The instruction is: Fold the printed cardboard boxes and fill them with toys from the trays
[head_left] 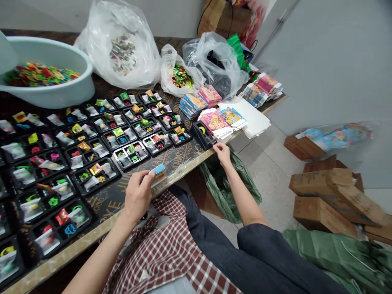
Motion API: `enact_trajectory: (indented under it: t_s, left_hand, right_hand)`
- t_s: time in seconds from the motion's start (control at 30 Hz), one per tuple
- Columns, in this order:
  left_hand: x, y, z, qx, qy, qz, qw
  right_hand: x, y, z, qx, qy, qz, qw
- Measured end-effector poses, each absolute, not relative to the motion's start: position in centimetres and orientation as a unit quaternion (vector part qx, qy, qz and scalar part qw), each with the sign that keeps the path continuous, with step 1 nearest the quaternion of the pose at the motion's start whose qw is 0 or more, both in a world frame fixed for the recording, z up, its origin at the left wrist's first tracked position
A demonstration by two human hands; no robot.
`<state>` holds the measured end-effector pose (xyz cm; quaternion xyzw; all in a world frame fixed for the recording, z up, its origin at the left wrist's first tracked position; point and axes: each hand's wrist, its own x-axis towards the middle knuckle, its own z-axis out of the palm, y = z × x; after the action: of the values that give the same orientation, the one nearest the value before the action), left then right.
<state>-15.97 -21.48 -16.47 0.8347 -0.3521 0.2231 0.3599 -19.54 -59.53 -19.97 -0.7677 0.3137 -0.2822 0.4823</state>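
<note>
My left hand (139,193) is closed around a small carton (159,173) with a blue upper face, held at the table's front edge. The palm and fingers hide part of the carton. A black tape dispenser (200,135) with a yellow core stands near the table's right front edge. At its front end my right hand (222,152) is pinched, with thumb and fingertips on what looks like the end of the clear tape. The strip itself is barely visible. Just left of my left hand lie black compartment trays (131,156) filled with small coloured pieces and clear packets.
Flat printed cartons (216,122) and white sheets (257,122) lie beside the dispenser. Filled blue boxes (192,104) stand behind. A tub (88,77) and plastic bags (122,49) line the back. A green sack (226,183) hangs below the edge; cardboard boxes (324,183) sit on the floor.
</note>
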Motion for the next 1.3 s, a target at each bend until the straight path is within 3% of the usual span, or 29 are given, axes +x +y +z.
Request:
enact_trajectory:
  t_s: [0.13, 0.23, 0.4, 0.5, 0.63, 0.9, 1.07, 1.2, 1.3]
  left_hand:
    - [-16.1, -21.8, -16.9, 0.842, -0.325, 0.223, 0.368]
    - [-16.6, -21.8, -16.7, 0.846, -0.314, 0.207, 0.378]
    - [-17.0, -21.7, -16.0, 0.840, -0.339, 0.188, 0.381]
    - [-17.0, -21.6, -15.8, 0.820, -0.357, 0.206, 0.397]
    - [-16.9, -21.5, -16.0, 0.789, -0.374, 0.224, 0.433]
    - [-17.0, -22.1, -16.1, 0.819, -0.330, 0.201, 0.425]
    - [-16.4, -23.2, -16.2, 0.815, -0.273, 0.223, 0.460]
    - [-16.0, -22.1, -14.8, 0.787, -0.188, 0.187, 0.558]
    - [-15.7, -19.9, -13.8, 0.745, -0.132, 0.142, 0.638]
  right_hand:
    - [-19.9, -57.9, -19.5, -0.732, 0.341, -0.323, 0.493]
    - [-20.9, -53.4, -18.1, -0.699, 0.312, -0.318, 0.559]
    - [-22.5, -42.8, -14.2, -0.603, 0.133, 0.015, 0.786]
    - [-21.9, -38.9, -12.7, -0.524, 0.076, 0.138, 0.837]
    - [-20.8, -37.8, -12.8, -0.461, 0.075, 0.197, 0.862]
    - [-20.5, -37.9, -14.0, -0.499, 0.088, 0.188, 0.841]
    - [-21.1, -38.4, -15.0, -0.721, 0.070, 0.034, 0.688]
    - [-21.8, -39.5, -16.6, -0.797, 0.112, -0.103, 0.584]
    - [-21.8, -39.9, -17.9, -0.808, 0.094, -0.085, 0.575]
